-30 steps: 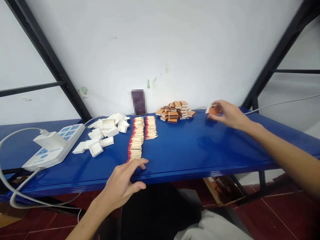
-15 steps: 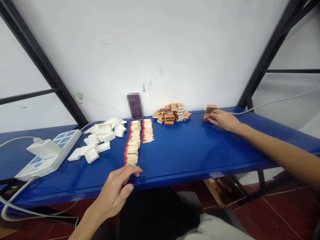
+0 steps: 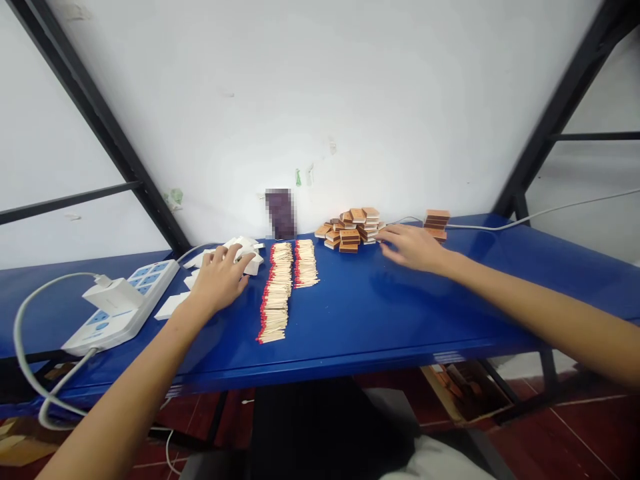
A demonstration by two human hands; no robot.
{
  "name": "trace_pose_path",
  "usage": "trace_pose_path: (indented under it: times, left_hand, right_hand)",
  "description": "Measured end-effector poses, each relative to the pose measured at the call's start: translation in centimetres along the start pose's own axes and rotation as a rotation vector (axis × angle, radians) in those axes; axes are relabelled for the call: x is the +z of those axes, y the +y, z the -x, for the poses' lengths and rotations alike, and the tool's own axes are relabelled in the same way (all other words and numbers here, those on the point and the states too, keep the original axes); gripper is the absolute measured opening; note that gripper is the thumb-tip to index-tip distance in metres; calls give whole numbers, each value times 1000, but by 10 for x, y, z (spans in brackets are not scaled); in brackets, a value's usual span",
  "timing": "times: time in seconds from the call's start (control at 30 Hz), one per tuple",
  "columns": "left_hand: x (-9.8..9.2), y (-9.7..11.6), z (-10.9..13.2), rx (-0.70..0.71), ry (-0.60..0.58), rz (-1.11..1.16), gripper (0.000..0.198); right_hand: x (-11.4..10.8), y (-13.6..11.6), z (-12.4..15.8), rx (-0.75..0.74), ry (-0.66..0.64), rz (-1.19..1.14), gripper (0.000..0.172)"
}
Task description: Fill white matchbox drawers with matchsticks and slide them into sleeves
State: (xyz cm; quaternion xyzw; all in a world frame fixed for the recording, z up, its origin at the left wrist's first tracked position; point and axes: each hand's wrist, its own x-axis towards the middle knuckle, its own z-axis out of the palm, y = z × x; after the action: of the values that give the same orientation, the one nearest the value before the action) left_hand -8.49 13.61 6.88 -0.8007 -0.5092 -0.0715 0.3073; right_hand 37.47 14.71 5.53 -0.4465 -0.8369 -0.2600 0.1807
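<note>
My left hand (image 3: pixel 220 277) is over a heap of small white matchbox trays (image 3: pixel 170 305), fingers spread and curved down onto them. It hides much of the heap, and no tray shows lifted in it. On the right, my right hand (image 3: pixel 410 248) has its fingertips at the edge of a pile of brown matchboxes (image 3: pixel 349 236). Its thumb stands apart from the fingers, and nothing shows between them. Behind its wrist rises a short stack of brown matchboxes (image 3: pixel 437 219). Between the hands lie a long row of red-tipped matches (image 3: pixel 277 293) and a shorter row (image 3: pixel 305 263).
A white power strip (image 3: pixel 125 310) with a plugged-in charger (image 3: pixel 114 295) and cables takes up the left side. The blue table (image 3: pixel 350 320) meets a white wall, where a pixelated dark patch (image 3: pixel 281 213) stands. Below is an open box (image 3: pixel 463 390).
My left hand has gone from the near end of the long match row up to the white trays. My right hand has left the matchbox stack and moved left to the brown pile.
</note>
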Motion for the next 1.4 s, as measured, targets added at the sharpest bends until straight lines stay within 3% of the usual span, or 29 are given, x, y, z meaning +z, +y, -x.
trace_pose_path:
  times: [0.13,0.27,0.4,0.5,0.57,0.63,0.77,0.87,1.03,1.13,1.27,1.4]
  left_hand:
    - [21,-10,-21,89,-30,-73,38]
    - [26,-14,-28,115,-17,-61,25]
    - [13,-20,-26,106,29,-45,27]
    - [-9,-15,-19,13,176,2,33]
    - [-30,1,-11,0,290,77,32]
    - [-51,28,0,115,281,176,29]
    - [-81,97,19,410,39,377,25]
    - [-87,129,23,496,-47,469,23]
    - [-87,134,34,241,-58,1031,21]
    - [-91,131,58,91,13,1307,25]
    - [-92,128,93,3,71,1455,37]
    - [-89,127,105,42,196,1366,34]
  right_hand:
    - [10,-23,-32,-1,-11,-111,39]
    - [28,-26,-54,-2,-64,-186,44]
    - [41,-28,-65,-6,-64,-224,35]
    - [47,-31,-68,-12,-34,-217,31]
    - [51,-31,-68,-55,5,-189,31]
    - [55,-30,-68,-92,54,-165,29]
    - [58,-27,-70,-118,111,-166,27]
    - [52,-29,-67,-131,129,-185,25]
    - [25,-47,-40,-214,230,-291,23]
    - [6,-61,-18,-297,119,-285,24]
    - [-11,-82,-9,-311,32,-301,24]
    - [-14,-110,-32,-323,-35,-359,24]
